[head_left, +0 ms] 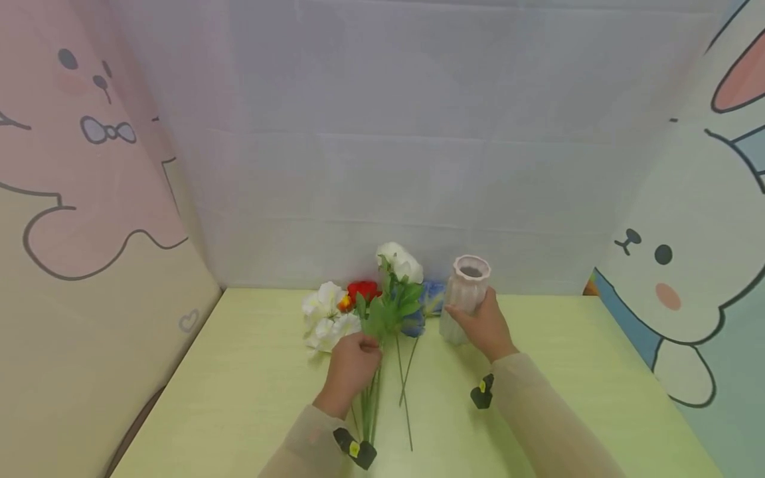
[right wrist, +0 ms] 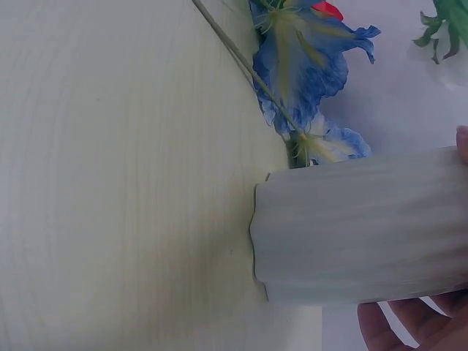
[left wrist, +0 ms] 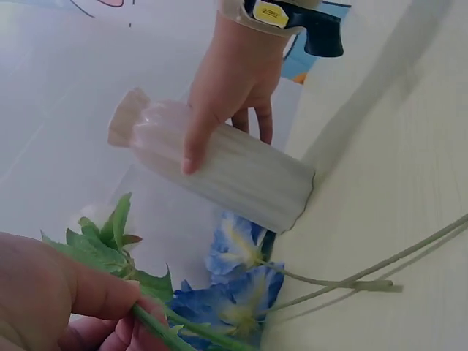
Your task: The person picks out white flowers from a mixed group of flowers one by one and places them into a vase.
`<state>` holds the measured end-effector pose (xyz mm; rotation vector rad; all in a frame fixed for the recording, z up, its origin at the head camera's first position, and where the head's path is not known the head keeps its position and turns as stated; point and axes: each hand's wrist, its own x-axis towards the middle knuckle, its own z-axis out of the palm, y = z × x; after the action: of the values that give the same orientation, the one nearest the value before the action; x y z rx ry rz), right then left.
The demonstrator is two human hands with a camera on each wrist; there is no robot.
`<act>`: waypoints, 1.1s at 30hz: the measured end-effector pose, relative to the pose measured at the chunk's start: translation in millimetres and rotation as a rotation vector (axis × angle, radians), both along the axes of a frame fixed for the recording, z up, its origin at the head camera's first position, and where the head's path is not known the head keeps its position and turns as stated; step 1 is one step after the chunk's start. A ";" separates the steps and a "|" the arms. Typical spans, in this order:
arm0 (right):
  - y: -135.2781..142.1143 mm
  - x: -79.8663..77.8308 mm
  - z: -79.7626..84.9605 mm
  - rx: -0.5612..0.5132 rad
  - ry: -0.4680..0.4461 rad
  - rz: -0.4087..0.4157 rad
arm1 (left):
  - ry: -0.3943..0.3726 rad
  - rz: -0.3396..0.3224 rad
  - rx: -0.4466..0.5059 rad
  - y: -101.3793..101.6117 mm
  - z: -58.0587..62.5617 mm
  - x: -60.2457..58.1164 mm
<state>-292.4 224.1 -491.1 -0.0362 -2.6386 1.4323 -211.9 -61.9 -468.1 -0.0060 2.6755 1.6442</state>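
My left hand (head_left: 352,365) pinches the green stems (head_left: 370,405) of white flowers (head_left: 400,262), whose blooms and leaves rise above the fingers. In the left wrist view, thumb and fingertips close round the stems (left wrist: 164,329) just under the leaves (left wrist: 102,248). My right hand (head_left: 487,325) grips a pale, ribbed vase (head_left: 465,292) with a scalloped rim, thumb on one side and fingers round the other. The vase stands upright, its mouth facing up, and its base is close over the table in the right wrist view.
Blue flowers (head_left: 433,299) lie between the bouquet and the vase, their thin stems (head_left: 406,392) crossing on the pale yellow table (head_left: 239,398). Left of them are a red flower (head_left: 363,290) and white blossoms (head_left: 325,315). A white cloth wall (head_left: 358,166) stands behind.
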 end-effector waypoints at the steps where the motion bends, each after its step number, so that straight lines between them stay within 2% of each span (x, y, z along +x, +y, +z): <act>1: 0.0 -0.2 0.0 0.001 0.002 0.003 | -0.013 0.003 0.023 0.0 1.8 0.4; 10: 0.2 -0.7 0.1 0.020 0.013 -0.006 | -0.103 0.011 0.257 1.7 22.8 3.0; 13: 0.5 -1.1 -0.3 0.017 0.016 -0.004 | -0.135 0.003 0.325 2.8 25.8 3.5; 17: 0.5 -1.2 -0.8 0.021 0.012 -0.005 | -0.153 -0.009 0.366 3.4 24.9 2.9; 25: 1.0 -0.8 -0.8 0.032 -0.006 -0.002 | -0.124 0.004 0.339 5.1 14.5 -1.4; 33: 2.2 -1.9 -2.9 0.024 0.004 -0.003 | -0.107 0.005 0.330 9.1 16.9 -3.5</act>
<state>-294.3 226.4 -494.0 -0.0339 -2.6509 1.3983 -215.4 -52.8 -451.2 -0.0967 2.3003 2.0027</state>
